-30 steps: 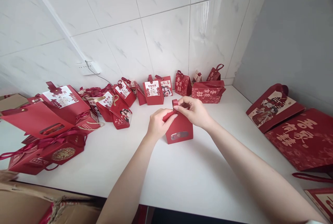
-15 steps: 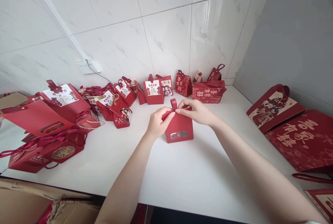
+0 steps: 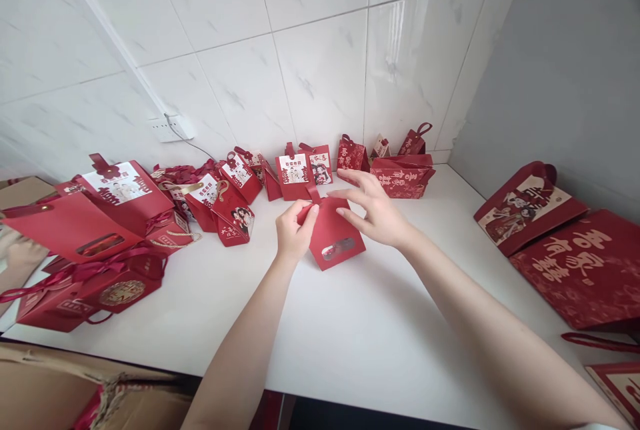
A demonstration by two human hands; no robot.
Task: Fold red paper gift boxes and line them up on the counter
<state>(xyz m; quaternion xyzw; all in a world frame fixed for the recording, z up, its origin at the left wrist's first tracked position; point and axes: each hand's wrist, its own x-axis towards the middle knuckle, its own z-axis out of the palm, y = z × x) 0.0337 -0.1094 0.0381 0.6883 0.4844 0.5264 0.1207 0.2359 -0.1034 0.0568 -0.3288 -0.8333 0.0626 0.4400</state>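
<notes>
A small red gift box (image 3: 336,230) with an oval clear window and a ribbon loop on top stands tilted at the middle of the white table (image 3: 360,337). My left hand (image 3: 296,227) pinches its upper left corner between thumb and fingers. Beside the top right of the box, my right hand (image 3: 373,210) has its fingers spread and holds nothing. Whether a right fingertip still touches the box top, I cannot tell.
Several red gift boxes (image 3: 295,177) line the tiled wall. More boxes (image 3: 120,283) are piled at left, where another person's hand (image 3: 25,250) shows. Large red boxes (image 3: 585,270) lie at right. Open cardboard cartons (image 3: 45,390) stand at lower left.
My right hand has let go of the box top and opened its fingers. The box has tilted and shifted slightly left in my left hand. Another person's hand has appeared at far left.
</notes>
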